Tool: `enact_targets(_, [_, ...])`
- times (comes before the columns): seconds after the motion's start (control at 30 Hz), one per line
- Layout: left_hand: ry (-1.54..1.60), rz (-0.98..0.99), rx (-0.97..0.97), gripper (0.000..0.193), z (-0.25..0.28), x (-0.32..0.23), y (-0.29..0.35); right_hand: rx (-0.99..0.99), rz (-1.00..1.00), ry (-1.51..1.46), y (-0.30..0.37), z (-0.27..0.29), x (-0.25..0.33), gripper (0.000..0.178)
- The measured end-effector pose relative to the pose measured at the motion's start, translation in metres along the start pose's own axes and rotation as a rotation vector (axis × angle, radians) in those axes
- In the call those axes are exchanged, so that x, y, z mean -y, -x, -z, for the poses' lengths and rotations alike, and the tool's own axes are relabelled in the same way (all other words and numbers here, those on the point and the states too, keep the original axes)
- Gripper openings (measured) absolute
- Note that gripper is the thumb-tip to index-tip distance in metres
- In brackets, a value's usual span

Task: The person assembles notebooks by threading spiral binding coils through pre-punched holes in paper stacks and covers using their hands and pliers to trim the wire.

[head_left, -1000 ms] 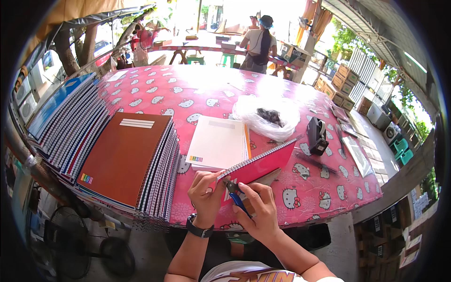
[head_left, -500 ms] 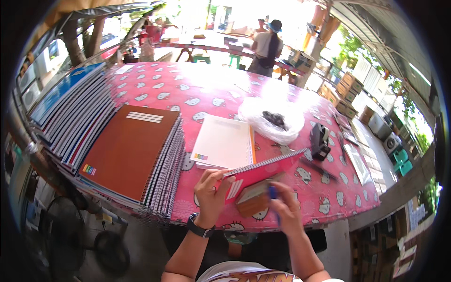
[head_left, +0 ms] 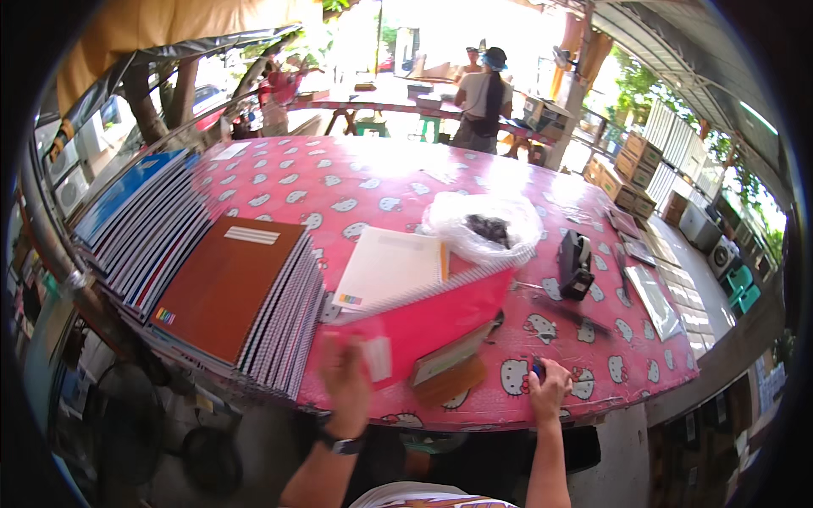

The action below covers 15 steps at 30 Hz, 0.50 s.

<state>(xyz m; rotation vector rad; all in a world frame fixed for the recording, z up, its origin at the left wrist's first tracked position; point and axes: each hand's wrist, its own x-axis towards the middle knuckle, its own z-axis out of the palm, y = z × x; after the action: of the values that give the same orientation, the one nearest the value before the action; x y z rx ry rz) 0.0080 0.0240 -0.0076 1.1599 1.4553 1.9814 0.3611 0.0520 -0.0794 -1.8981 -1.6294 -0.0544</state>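
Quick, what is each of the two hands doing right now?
Left hand: blurred, on the red notebook near a small white card; grip cannot be told.
Right hand: closed on a small blue thing at the table edge.

Left hand (head_left: 345, 372) smeared by motion blur, fingers indistinct, red notebook (head_left: 432, 317) blurred where it is gripped, small blue thing under right hand (head_left: 549, 388) mostly hidden, dark contents of plastic bag (head_left: 484, 227) too small to tell
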Motion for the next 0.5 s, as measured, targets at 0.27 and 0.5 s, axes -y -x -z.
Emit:
enact_targets(0.27, [0.553, -0.122, -0.210, 0.039, 0.197, -0.141, -0.106, 0.018, -0.013, -0.043, -0.007, -0.006, 0.018, 0.043])
enact_targets(0.5, [0.070, -0.007, -0.420, 0.032, 0.264, -0.044, -0.145, 0.075, -0.048, 0.028, -0.004, -0.010, 0.014, 0.046])
